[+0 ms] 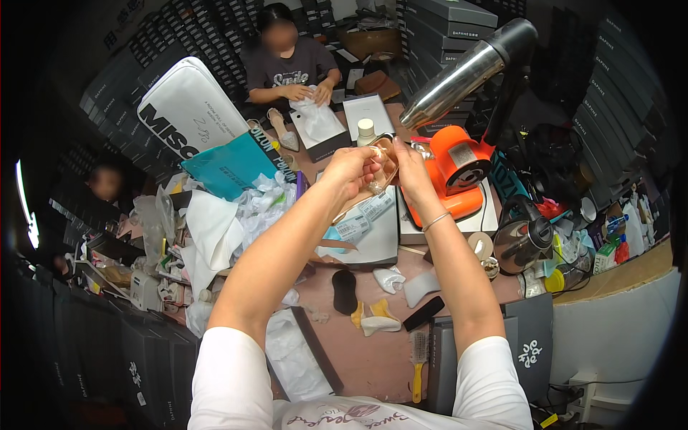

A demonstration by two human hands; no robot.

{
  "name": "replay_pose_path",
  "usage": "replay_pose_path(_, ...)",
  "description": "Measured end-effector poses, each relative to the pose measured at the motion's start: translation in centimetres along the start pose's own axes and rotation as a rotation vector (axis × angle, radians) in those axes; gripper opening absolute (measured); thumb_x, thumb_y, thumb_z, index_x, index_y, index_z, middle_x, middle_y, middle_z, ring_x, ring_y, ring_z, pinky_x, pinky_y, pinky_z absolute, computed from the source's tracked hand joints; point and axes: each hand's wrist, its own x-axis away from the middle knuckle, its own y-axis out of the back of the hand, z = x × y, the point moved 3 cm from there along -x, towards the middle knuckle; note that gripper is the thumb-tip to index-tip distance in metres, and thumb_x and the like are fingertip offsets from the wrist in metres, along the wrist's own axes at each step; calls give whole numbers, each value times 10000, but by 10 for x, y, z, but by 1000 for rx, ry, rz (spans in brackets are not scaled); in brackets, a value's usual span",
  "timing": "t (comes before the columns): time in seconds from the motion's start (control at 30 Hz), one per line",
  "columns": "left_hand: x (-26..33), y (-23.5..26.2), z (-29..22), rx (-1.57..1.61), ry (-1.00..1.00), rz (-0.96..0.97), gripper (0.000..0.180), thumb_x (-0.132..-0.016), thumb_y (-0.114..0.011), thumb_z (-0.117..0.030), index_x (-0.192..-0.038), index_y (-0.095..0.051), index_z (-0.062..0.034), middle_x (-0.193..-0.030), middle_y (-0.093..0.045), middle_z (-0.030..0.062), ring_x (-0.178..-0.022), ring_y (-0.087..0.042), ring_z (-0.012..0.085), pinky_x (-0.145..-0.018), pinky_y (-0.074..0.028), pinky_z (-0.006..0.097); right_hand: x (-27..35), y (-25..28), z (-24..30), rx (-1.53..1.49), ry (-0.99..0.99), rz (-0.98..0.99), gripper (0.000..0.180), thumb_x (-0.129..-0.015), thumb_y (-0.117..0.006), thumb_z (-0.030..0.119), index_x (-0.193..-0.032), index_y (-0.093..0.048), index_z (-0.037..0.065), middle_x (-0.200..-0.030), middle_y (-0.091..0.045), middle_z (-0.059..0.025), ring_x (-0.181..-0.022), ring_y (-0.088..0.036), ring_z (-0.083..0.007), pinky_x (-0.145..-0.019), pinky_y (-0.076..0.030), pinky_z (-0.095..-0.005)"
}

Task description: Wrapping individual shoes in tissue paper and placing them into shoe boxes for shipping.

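White shirt [351, 416] nearest; left hand [349, 170] pinching, right hand [412, 168] curled round what looks like a shoe [388, 169], up left of the orange machine [462, 161], work seemingly midway: shoe not set down, brush [418, 358] lying unused near.

The pink tabletop [364, 362] is moderately bright; the rim sinks into black, its curve bending the stacked dark-grey boxes [605, 79]. A curved white strip light [27, 208] glares at far left; highlights streak the shiny silver metal cylinder [466, 75]; the centre looks fairly sharp.
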Motion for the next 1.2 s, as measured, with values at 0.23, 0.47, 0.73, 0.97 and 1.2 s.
replay_pose_path(0.23,-1,7,4,40,28,-30,112,-880,-582,-147,-870,-644,-55,-767,-660,17,-642,-580,81,-605,-443,228,0,-5,-3,34,53,26,456,-1001,-406,346,-1055,-603,-62,-950,-641,-104,-842,-573,-139,-760,-464,-282)
replay_pose_path(0.47,-7,4,12,8,-7,-169,114,-871,-594,-206,-819,-616,-107,-733,-636,-16,-626,-557,71,-576,-400,244,-2,-6,-8,96,133,26,448,-996,-418,357,-1008,-607,-50,-886,-631,-86,-794,-556,-126,-710,-469,-290)
replay_pose_path(0.73,-7,4,14,11,-6,-179,93,-866,-580,-194,-792,-600,-143,-710,-608,-50,-594,-530,44,-551,-367,239,2,-9,-10,-13,28,48,403,-999,-422,330,-1029,-604,-28,-882,-617,-62,-772,-541,-104,-688,-464,-275)
replay_pose_path(0.97,-7,3,17,104,24,-195,39,-838,-590,-146,-803,-577,-134,-694,-578,-51,-580,-511,38,-516,-349,230,5,-9,-11,-95,-42,59,384,-1000,-419,323,-1074,-598,-8,-921,-622,-65,-801,-571,-109,-701,-479,-260)
replay_pose_path(1.2,-12,10,25,44,-30,-194,114,-769,-648,-74,-839,-581,-133,-750,-588,-36,-655,-532,61,-573,-389,244,8,-12,-8,-94,-89,72,397,-991,-419,368,-1090,-585,22,-917,-626,-67,-785,-624,-144,-659,-545,-328)
